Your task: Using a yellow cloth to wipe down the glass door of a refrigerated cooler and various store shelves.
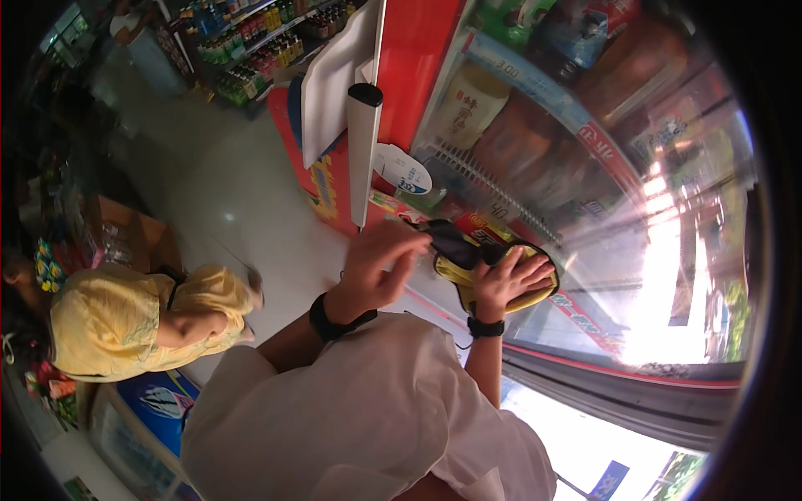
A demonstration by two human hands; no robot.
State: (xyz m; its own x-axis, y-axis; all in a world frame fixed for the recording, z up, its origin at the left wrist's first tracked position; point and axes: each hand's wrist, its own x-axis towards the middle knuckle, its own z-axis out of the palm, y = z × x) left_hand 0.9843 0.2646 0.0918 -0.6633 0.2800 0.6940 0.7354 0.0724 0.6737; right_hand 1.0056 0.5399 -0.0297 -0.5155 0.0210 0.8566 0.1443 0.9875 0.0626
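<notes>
My right hand [510, 275] lies with spread fingers on a yellow cloth with black edging [454, 275], holding it against the glass door [564, 269] of a drinks cooler. A black part of the cloth [454, 244] stretches towards my left hand [382, 266]. That hand is raised and slightly blurred, its thumb apart from its bent fingers. Its fingertips are close to the cloth's black end; contact is unclear. Each wrist wears a black band. Behind the glass are bottles [470, 103] on a wire shelf [495, 181].
A pale upright door handle [364, 156] stands left of the glass beside a red cooler frame [410, 69]. A person in yellow clothing [119, 319] is at the left, near a cardboard box [141, 232] and a chest freezer [135, 432]. Drink shelves [257, 50] stand farther back.
</notes>
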